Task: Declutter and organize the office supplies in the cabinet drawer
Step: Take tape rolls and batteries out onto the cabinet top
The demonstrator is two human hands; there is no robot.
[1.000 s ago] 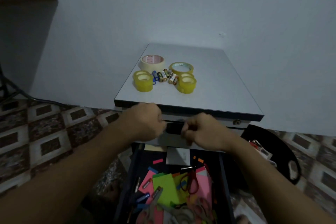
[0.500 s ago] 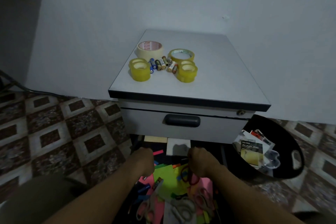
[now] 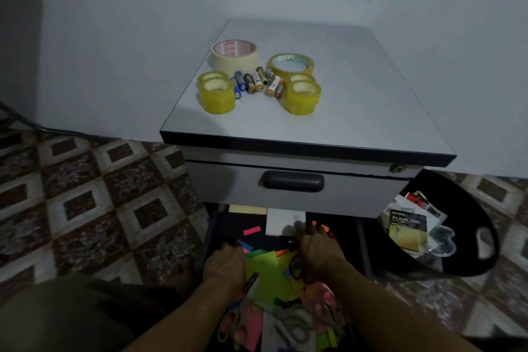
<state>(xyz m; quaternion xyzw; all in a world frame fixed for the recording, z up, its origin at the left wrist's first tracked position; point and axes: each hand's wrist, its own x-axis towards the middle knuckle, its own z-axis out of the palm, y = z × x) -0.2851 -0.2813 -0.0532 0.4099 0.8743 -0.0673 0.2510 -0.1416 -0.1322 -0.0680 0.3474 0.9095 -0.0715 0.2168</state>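
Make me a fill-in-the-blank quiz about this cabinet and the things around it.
1. The batteries lie between two tape stacks coloured ____.
2. The top drawer, with the dark handle, is ____.
3. The left hand and right hand are in the lower drawer, which is ____.
4. The ALKALINE pack lies in the black bin on the cabinet's ____ side.
Missing words: yellow, shut, open, right.
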